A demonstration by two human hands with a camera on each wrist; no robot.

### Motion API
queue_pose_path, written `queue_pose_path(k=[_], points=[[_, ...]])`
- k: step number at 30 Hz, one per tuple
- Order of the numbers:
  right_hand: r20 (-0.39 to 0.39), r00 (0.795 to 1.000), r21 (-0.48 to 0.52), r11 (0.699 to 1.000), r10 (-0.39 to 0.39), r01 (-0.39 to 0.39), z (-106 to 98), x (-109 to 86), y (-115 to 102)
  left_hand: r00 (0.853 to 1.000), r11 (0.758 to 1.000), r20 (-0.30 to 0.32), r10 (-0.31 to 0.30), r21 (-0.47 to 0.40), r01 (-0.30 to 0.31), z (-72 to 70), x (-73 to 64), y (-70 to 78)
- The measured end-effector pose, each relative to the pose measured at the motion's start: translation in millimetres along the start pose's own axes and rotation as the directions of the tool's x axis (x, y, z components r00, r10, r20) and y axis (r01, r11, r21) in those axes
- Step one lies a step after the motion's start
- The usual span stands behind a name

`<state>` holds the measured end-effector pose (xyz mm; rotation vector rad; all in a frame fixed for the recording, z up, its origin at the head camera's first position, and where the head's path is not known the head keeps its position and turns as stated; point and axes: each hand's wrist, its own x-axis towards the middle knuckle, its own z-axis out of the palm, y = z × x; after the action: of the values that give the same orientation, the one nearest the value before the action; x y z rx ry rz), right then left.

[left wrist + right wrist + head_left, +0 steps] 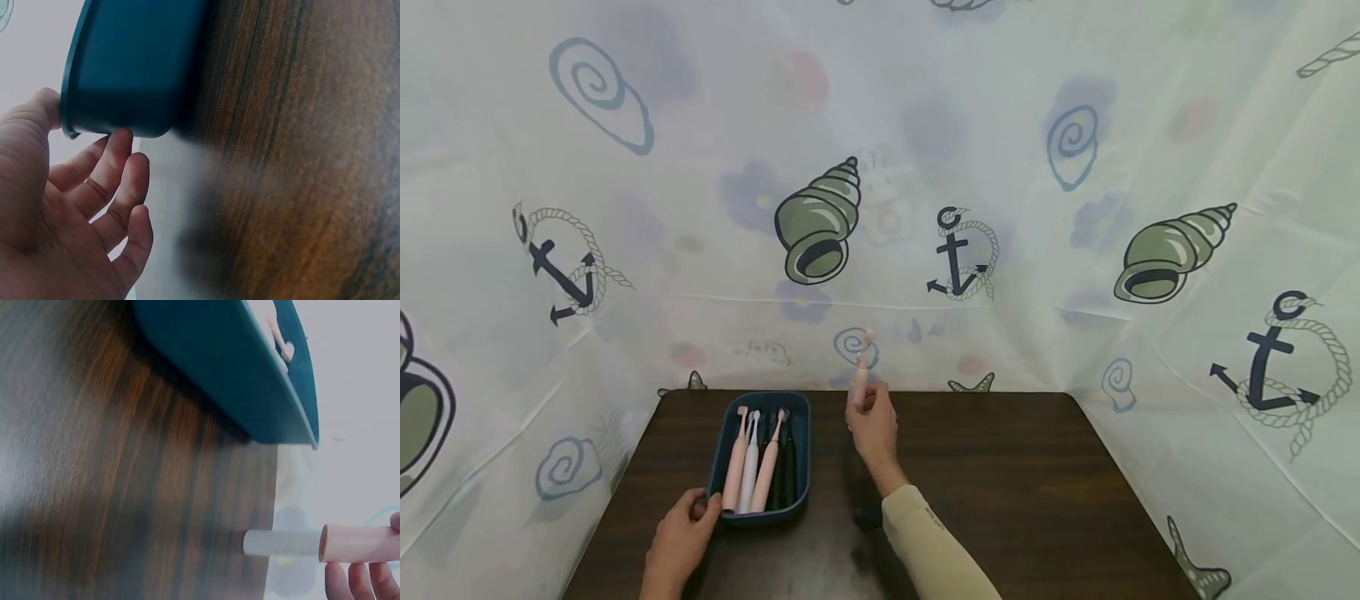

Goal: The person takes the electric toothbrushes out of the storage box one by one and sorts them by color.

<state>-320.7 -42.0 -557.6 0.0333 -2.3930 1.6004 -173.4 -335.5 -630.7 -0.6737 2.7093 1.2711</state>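
Observation:
My left hand [679,537] holds the near left corner of a dark blue bin [809,467], thumb at the rim [70,75] and fingertips against the outer wall. Several electric toothbrushes lie lengthwise in it: pink ones [766,471], a white one [748,475] and dark ones [790,467]. To the right of the bin, my right hand [874,429] grips another pink electric toothbrush [859,385] by its handle, brush head up. In the right wrist view its round base [334,544] overlaps a white cylindrical thing [278,542] by the table's far edge.
The dark wood-grain table [1000,475] extends to the right of the bin. Behind it hangs a pale curtain [895,275] printed with shells, anchors and starfish. A small dark object [868,517] shows beside the right sleeve [928,542].

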Motion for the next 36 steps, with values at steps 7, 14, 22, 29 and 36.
queue_pose_path(k=[7,14,22,29,36], points=[[-0.056,0.998,-0.045,0.999,0.013,-0.015,-10,9.4,16,1.000,1.000,0.014,-0.020,-0.013,0.020,0.2,-0.4,-0.8],[-0.083,0.996,-0.123,0.992,0.031,-0.041,-21,25.0,41,1.000,1.000,0.028,0.010,-0.006,-0.009,-1.4,2.5,1.4],[-0.076,0.996,-0.129,0.990,0.056,-0.065,-29,31.0,60,0.999,0.999,0.030,0.035,-0.010,-0.035,-3.0,2.3,5.3],[-0.076,0.996,-0.146,0.988,0.049,-0.060,-27,40.7,67,0.999,0.999,0.012,0.031,-0.016,-0.030,-0.8,1.9,3.9],[-0.083,0.993,-0.143,0.985,0.083,-0.095,-23,48.5,70,0.999,0.998,0.009,0.042,-0.043,-0.041,-1.4,0.0,4.2]])
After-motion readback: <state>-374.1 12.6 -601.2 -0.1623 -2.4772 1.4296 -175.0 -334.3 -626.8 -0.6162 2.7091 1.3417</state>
